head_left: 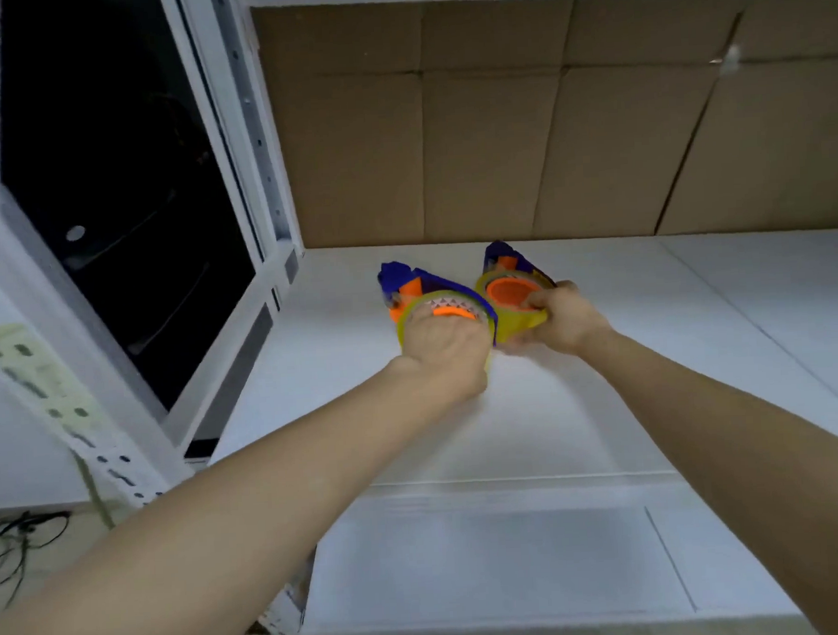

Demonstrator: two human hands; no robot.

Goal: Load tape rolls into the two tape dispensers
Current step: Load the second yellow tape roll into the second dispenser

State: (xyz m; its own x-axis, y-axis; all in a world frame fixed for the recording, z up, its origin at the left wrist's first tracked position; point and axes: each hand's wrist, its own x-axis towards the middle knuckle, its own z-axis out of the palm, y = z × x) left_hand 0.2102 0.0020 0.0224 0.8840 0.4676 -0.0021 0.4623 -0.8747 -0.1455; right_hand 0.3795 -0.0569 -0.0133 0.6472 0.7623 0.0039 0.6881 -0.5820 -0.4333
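Note:
Two blue and orange tape dispensers lie side by side on the white shelf (581, 396), the left dispenser (403, 281) and the right dispenser (501, 259). A yellowish clear tape roll (433, 303) sits around the left dispenser's orange hub, and my left hand (445, 352) grips its near side. A second yellowish tape roll (519, 322) is around the right dispenser's orange hub (508, 290), with my right hand (560, 322) closed on its near right edge. Both rolls touch in the middle. The dispensers' handles are hidden under my hands.
Flattened cardboard (543, 126) lines the back of the shelf. A white metal upright with holes (257, 131) and a dark window (119, 187) stand at the left. A lower white shelf (493, 566) is below. Cables (16, 542) lie on the floor at left.

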